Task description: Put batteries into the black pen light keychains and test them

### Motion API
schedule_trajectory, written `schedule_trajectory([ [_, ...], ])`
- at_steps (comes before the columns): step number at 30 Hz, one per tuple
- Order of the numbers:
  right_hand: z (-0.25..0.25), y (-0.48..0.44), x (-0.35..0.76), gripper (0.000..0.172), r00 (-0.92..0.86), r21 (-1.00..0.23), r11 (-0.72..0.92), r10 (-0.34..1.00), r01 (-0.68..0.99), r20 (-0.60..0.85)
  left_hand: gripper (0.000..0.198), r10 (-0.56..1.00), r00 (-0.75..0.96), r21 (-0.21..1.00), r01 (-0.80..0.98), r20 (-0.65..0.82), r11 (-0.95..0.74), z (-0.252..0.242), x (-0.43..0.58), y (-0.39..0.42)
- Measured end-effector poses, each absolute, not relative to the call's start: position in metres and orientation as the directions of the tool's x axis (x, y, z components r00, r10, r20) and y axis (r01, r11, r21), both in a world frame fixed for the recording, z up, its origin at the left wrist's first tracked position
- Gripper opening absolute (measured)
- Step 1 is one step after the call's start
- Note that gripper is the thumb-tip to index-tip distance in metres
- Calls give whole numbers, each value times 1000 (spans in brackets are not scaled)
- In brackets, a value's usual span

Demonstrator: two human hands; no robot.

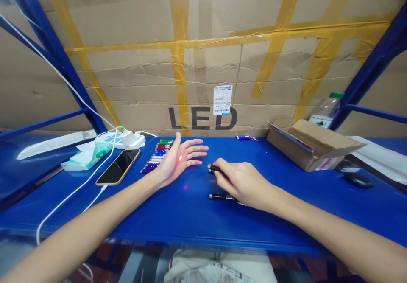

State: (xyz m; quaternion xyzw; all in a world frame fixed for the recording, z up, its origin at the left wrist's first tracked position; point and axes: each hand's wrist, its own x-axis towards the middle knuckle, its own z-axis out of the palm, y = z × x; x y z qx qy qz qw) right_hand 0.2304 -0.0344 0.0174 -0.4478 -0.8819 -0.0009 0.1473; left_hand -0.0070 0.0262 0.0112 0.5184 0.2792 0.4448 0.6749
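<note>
My left hand [181, 158] is held open, palm turned right, fingers stretched out, with a red light spot on the palm. My right hand [241, 183] is closed on a small black pen-shaped light [213, 169] whose tip points at the left palm. A second red spot shows on the blue shelf [190, 215] under the left hand. Another black pen light [221, 197] lies on the shelf below my right hand. A row of several coloured pen lights [158, 155] lies just left of my left hand.
A phone [118, 167] on a white cable lies at left, by a tissue pack [87, 155] and a power strip [122, 139]. An open cardboard box [310, 145] and a bottle [327, 109] stand at right. A purple pen light [244, 138] lies by the cardboard wall.
</note>
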Motion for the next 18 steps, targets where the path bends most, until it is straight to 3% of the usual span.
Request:
schedule_trajectory([
  [3,18,-34,230,19,-479,-101,521,833,848,275,81,889,449,949,-309,88,62,12,-7,25],
  [7,18,-36,227,17,-569,-87,587,805,805,170,82,893,445,954,-291,72,68,14,-7,24],
  [13,18,-32,228,16,-453,-100,486,859,868,239,82,889,452,953,-296,75,70,14,-6,23],
  [18,15,-37,224,16,-598,-129,614,788,779,147,81,887,456,954,-291,77,67,15,-5,22],
])
